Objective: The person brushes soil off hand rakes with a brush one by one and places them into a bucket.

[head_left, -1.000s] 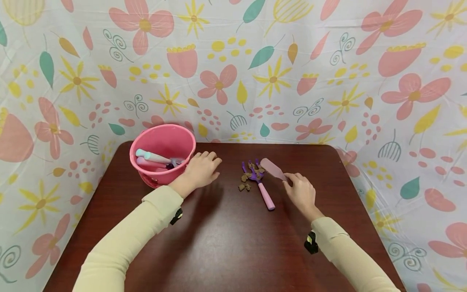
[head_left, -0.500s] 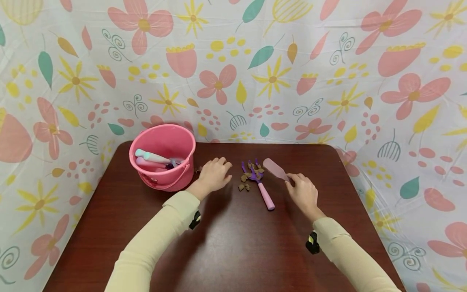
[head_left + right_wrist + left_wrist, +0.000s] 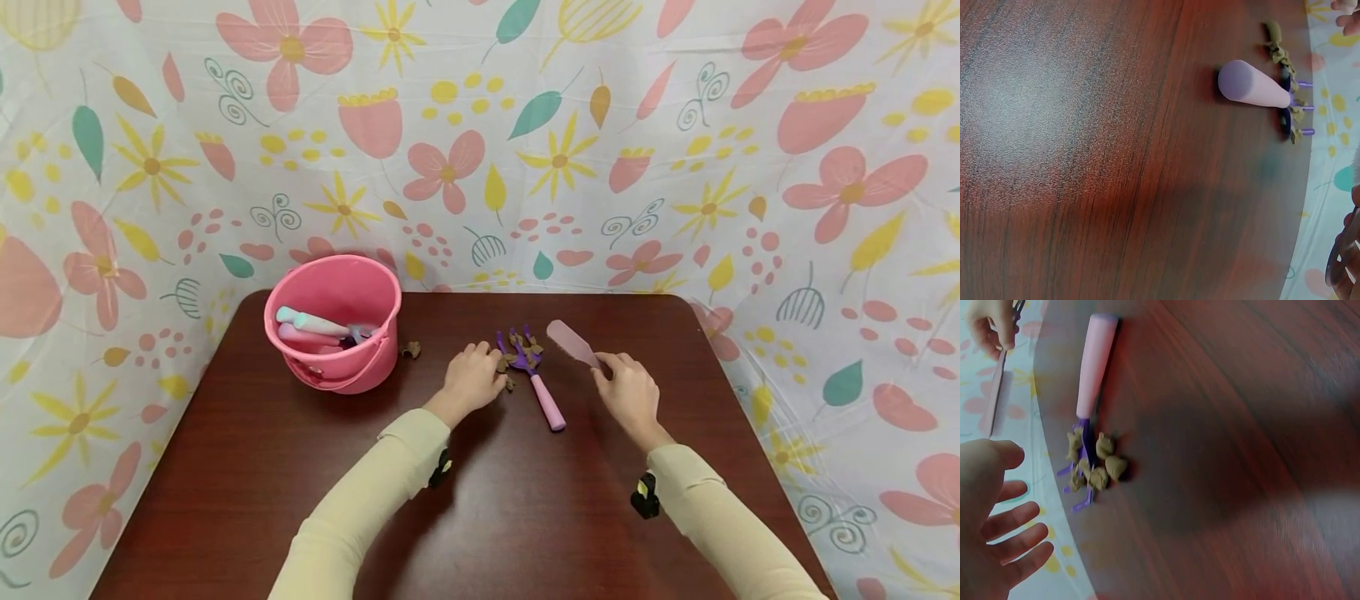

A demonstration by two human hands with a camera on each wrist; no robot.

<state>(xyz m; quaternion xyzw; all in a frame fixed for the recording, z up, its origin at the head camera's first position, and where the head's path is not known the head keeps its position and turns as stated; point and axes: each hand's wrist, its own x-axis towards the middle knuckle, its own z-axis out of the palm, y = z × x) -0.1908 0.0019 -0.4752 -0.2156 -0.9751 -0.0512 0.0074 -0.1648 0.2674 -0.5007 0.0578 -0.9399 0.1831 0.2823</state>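
A purple garden fork (image 3: pixel 545 402) with a pink handle lies on the table, brown lumps (image 3: pixel 527 357) on and around its tines. My left hand (image 3: pixel 471 379) is over the lumps at the fork's left side. Its fingers (image 3: pixel 1019 550) are spread and hold nothing in the left wrist view. My right hand (image 3: pixel 628 390) pinches the thin end of a flat pink tool (image 3: pixel 572 340) with a rounded blade, held to the right of the tines. In the right wrist view only part of that hand (image 3: pixel 1350 265) shows at the edge.
A pink bucket (image 3: pixel 337 371) stands at the back left. Inside lean several tools with turquoise handles (image 3: pixel 318 325) and pink handles (image 3: pixel 303 337). A brown piece (image 3: pixel 410 350) lies beside the bucket. A flowered cloth (image 3: pixel 450 208) hangs behind the dark wooden table (image 3: pixel 525 508).
My left hand has moved right, from beside the bucket to the lumps by the fork, uncovering the brown piece near the bucket. My right hand has shifted slightly right with the pink tool.
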